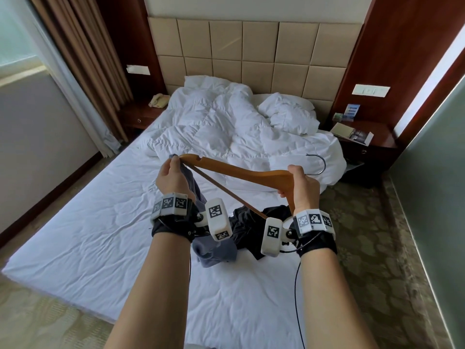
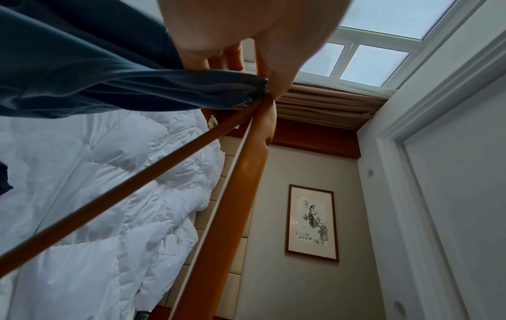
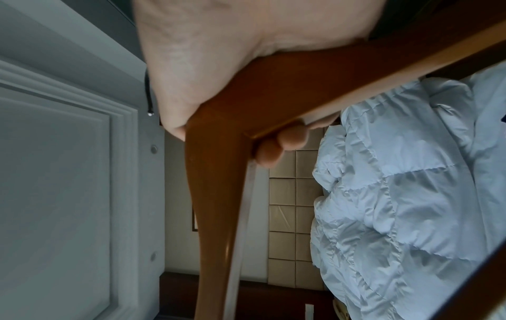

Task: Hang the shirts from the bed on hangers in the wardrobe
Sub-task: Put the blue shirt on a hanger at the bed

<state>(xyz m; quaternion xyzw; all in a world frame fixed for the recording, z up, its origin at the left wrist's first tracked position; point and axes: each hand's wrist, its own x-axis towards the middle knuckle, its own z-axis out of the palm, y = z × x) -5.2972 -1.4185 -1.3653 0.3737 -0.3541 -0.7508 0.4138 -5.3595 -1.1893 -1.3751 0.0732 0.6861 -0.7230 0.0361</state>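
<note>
I hold a wooden hanger point(image 1: 239, 170) with a metal hook point(image 1: 318, 163) level over the bed point(image 1: 100, 222). My right hand point(image 1: 299, 185) grips the hanger point(image 3: 219, 173) at its middle, near the hook. My left hand point(image 1: 171, 172) pinches the edge of a grey-blue shirt point(image 1: 214, 253) against the hanger's left tip. In the left wrist view the shirt point(image 2: 82, 75) drapes from that pinch beside the hanger point(image 2: 232, 194). The shirt's lower part lies on the sheet. A black shirt point(image 1: 251, 227) lies crumpled on the bed below the hanger.
A bunched white duvet point(image 1: 239, 127) and pillow point(image 1: 286, 112) fill the head of the bed. Nightstands stand on both sides, the left with a phone point(image 1: 159, 100), the right with papers point(image 1: 352, 133). Curtains point(image 1: 83, 71) hang at left. A grey panel point(image 1: 432, 172) is at right.
</note>
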